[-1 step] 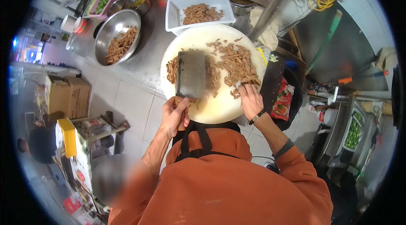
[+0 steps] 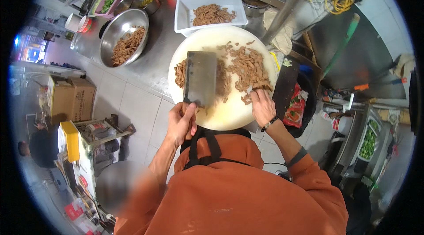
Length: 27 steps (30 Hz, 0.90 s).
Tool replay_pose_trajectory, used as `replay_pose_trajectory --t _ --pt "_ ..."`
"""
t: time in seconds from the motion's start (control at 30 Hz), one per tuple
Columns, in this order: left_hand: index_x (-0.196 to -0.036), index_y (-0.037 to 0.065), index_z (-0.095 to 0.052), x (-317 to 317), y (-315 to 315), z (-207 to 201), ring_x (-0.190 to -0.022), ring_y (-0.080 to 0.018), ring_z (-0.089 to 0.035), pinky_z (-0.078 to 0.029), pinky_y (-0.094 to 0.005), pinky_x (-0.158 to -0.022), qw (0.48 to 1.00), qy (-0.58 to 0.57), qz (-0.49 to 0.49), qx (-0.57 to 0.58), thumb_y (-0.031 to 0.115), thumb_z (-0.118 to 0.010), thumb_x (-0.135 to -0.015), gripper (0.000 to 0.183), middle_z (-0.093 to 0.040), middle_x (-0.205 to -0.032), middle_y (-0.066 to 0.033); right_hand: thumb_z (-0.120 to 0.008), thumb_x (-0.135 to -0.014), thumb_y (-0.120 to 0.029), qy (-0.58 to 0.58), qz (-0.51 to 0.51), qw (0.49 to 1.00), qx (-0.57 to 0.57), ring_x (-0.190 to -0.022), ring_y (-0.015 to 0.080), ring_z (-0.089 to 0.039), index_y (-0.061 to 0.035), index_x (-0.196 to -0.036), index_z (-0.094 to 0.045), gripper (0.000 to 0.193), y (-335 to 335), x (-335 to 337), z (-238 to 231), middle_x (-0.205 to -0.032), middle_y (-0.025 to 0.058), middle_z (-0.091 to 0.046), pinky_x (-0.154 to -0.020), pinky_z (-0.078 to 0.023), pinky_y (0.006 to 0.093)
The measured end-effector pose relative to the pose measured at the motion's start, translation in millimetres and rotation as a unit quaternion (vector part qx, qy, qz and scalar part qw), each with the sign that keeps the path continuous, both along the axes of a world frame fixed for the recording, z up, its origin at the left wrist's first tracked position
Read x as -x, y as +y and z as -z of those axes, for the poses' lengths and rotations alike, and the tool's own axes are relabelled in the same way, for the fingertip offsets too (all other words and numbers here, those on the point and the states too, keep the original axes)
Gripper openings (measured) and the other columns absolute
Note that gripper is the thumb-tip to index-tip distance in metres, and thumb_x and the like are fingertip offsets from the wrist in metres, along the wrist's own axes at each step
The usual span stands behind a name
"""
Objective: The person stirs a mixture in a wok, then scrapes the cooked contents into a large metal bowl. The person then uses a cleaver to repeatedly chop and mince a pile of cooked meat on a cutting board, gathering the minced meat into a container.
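My left hand (image 2: 181,121) is closed round the handle of a cleaver (image 2: 200,79). Its broad grey blade lies over the left half of a round, pale chopping board (image 2: 227,119) and covers some of what is under it. Brown meat strips (image 2: 248,68) are spread on the right half, and more show on both sides of the blade. At the board's right near edge, my right hand (image 2: 263,108) has its fingers curled down onto a few strips; the fingertips are partly hidden.
Behind the board, a white tub (image 2: 185,19) holds meat strips. A steel bowl (image 2: 106,51) with more strips stands to the left on the steel counter (image 2: 155,64). A black bin (image 2: 308,102) with a red packet (image 2: 295,113) is close by on the right. A post (image 2: 289,7) rises behind.
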<state>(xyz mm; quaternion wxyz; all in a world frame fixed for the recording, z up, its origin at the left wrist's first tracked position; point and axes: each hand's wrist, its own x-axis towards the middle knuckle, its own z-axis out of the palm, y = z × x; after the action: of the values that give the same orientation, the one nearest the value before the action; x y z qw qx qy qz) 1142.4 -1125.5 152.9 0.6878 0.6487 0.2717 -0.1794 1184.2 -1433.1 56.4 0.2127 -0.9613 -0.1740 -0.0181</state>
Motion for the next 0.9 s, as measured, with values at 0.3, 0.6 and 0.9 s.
replay_pose_trajectory --t 0.3,0.6,0.9 --pt "-0.094 -0.002 -0.061 13.7 -7.5 -2.1 -0.057 -0.0201 -0.069 -0.053 -0.0359 -0.052 0.952 -0.079 0.183 -0.232 0.020 -0.066 -0.111 0.028 -0.064 -0.063 -0.0117 -0.064 -0.090 -0.001 0.049 0.010 0.999 0.015 -0.097 0.0393 -0.070 -0.0027 -0.115 -0.068 0.025 -4.4 -1.7 5.7 -0.110 0.0156 -0.063 -0.081 -0.060 0.0501" --pt "-0.087 0.002 -0.061 22.5 8.4 39.1 -0.067 -0.0477 -0.068 -0.055 -0.0524 -0.058 0.833 -0.244 0.353 -0.348 0.024 -0.073 -0.104 0.030 -0.067 -0.069 -0.0226 -0.069 -0.091 0.002 -0.041 0.041 0.997 -0.045 -0.097 0.0347 -0.071 -0.0024 -0.120 -0.069 0.030 -3.3 26.5 11.4 -0.110 0.0135 -0.064 -0.080 -0.060 0.0428" --pt "-0.082 -0.001 -0.055 -7.8 15.8 40.7 -0.063 -0.0488 -0.063 -0.049 -0.0512 -0.056 0.855 -0.224 0.274 -0.380 0.024 -0.070 -0.108 0.039 -0.063 -0.069 -0.0243 -0.070 -0.085 0.002 -0.160 -0.055 0.977 -0.130 -0.089 0.0307 -0.069 0.0028 -0.113 -0.071 0.028 47.2 -0.1 -3.8 -0.103 0.0138 -0.067 -0.075 -0.060 0.0365"
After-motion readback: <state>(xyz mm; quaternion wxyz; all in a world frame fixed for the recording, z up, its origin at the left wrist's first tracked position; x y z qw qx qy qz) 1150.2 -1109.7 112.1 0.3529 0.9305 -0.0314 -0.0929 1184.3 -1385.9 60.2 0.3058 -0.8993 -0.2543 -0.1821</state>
